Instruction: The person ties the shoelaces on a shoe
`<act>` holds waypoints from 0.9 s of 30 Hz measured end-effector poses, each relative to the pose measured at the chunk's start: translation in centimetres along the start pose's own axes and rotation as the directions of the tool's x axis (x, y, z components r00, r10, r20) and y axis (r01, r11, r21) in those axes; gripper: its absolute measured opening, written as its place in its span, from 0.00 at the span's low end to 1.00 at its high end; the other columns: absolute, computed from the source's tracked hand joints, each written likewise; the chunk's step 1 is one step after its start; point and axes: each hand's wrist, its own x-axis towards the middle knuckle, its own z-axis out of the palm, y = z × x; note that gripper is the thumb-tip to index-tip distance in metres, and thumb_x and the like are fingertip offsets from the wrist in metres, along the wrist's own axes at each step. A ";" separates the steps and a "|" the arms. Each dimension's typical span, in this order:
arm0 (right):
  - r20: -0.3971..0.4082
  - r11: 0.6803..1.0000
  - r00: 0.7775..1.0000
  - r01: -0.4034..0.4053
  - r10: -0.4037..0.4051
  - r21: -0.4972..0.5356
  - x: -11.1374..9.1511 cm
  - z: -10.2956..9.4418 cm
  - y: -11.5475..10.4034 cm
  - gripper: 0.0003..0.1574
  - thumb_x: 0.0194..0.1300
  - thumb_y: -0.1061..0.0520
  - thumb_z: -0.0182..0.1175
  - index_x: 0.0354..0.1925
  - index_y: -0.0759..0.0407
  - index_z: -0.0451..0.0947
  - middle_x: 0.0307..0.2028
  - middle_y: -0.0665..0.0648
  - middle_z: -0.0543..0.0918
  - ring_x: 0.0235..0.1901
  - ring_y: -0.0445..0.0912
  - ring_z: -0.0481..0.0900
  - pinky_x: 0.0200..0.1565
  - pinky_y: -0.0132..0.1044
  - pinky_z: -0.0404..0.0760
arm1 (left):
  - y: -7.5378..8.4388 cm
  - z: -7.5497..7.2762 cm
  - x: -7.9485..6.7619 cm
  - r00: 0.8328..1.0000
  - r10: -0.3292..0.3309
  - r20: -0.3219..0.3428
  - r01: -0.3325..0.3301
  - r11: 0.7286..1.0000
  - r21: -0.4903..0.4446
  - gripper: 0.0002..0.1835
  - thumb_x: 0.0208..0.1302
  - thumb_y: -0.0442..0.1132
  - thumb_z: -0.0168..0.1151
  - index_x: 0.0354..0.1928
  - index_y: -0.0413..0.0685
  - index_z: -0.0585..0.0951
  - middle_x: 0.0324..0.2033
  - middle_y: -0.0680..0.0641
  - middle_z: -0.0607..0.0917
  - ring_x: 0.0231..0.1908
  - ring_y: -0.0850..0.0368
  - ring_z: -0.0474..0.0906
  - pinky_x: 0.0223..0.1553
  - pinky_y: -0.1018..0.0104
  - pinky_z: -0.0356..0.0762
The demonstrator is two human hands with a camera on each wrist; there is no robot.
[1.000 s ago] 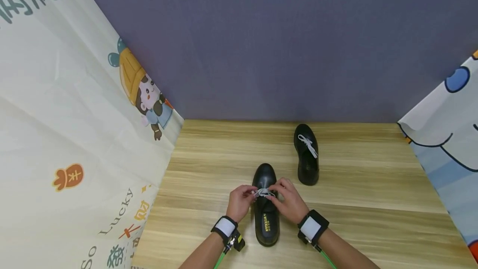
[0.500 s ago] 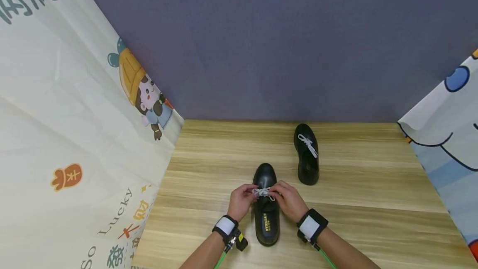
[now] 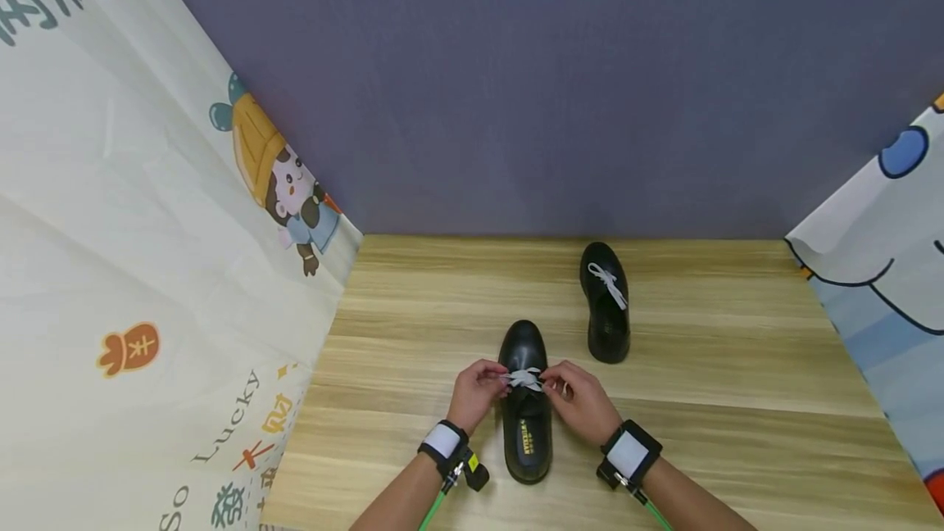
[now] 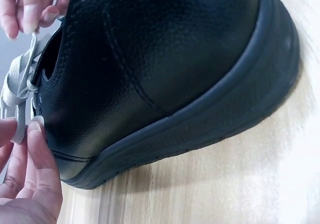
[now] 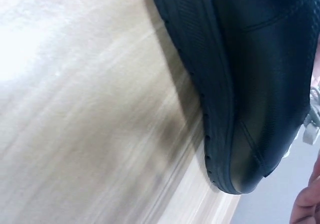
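Note:
A black leather shoe (image 3: 522,341) with a pale shoelace (image 3: 525,379) stands on the wooden surface, toe pointing away from me. The lace is in a bow over the tongue. From the left, my left hand (image 3: 474,396) pinches one side of the bow between thumb and fingertips. Opposite it, my right hand (image 3: 585,401) pinches the lace on the right side. The left wrist view shows both hands pulling at the grey-white lace (image 4: 19,79) beside the shoe's opening. In the right wrist view the shoe's side (image 5: 265,84) covers most of the lace.
A second black shoe (image 3: 606,326), its white lace tied in a bow, stands farther back to the right. A dark blue-grey panel (image 3: 560,88) rises behind the wooden surface (image 3: 708,334). Printed cloths hang at the left (image 3: 170,211) and right (image 3: 885,269).
My right hand has let its grip on the bow shift, moving slightly right and down. The bow lies flatter and tighter between the hands. My left hand stays nearly in place.

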 end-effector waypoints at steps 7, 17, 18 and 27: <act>-0.018 0.997 0.997 0.074 -0.074 0.028 -0.4 -0.1 0.7 0.17 0.55 0.74 0.70 0.41 0.59 0.81 0.32 0.44 0.77 0.30 0.35 0.74 0.28 0.28 0.74 | -0.8 -0.1 0.5 1.000 -0.017 0.009 0.016 1.000 0.005 0.11 0.61 0.19 0.59 0.45 0.22 0.80 0.35 0.34 0.84 0.31 0.57 0.81 0.36 0.65 0.84; 0.100 0.999 0.994 0.033 -0.033 0.006 1.1 -0.4 -0.1 0.10 0.60 0.63 0.71 0.41 0.56 0.82 0.35 0.48 0.77 0.35 0.45 0.75 0.31 0.32 0.75 | 0.3 0.0 0.0 1.000 -0.007 0.023 0.005 0.997 0.081 0.08 0.61 0.21 0.61 0.42 0.25 0.83 0.35 0.37 0.84 0.31 0.58 0.81 0.37 0.61 0.84; 0.108 1.000 0.994 0.026 -0.025 -0.008 1.4 -0.4 -0.3 0.10 0.61 0.61 0.72 0.41 0.56 0.83 0.35 0.47 0.76 0.35 0.45 0.74 0.32 0.32 0.75 | 0.3 0.0 -0.1 1.000 -0.007 0.023 0.005 0.996 0.084 0.08 0.61 0.21 0.62 0.42 0.26 0.83 0.35 0.38 0.84 0.31 0.58 0.81 0.36 0.62 0.84; 0.275 0.997 0.961 0.015 0.007 -0.080 3.7 0.8 -0.9 0.02 0.65 0.59 0.69 0.34 0.52 0.85 0.33 0.42 0.72 0.36 0.38 0.71 0.38 0.33 0.73 | 0.3 0.1 -0.3 1.000 0.000 0.030 -0.002 0.997 0.080 0.08 0.61 0.21 0.61 0.42 0.25 0.81 0.35 0.40 0.84 0.32 0.57 0.83 0.36 0.63 0.84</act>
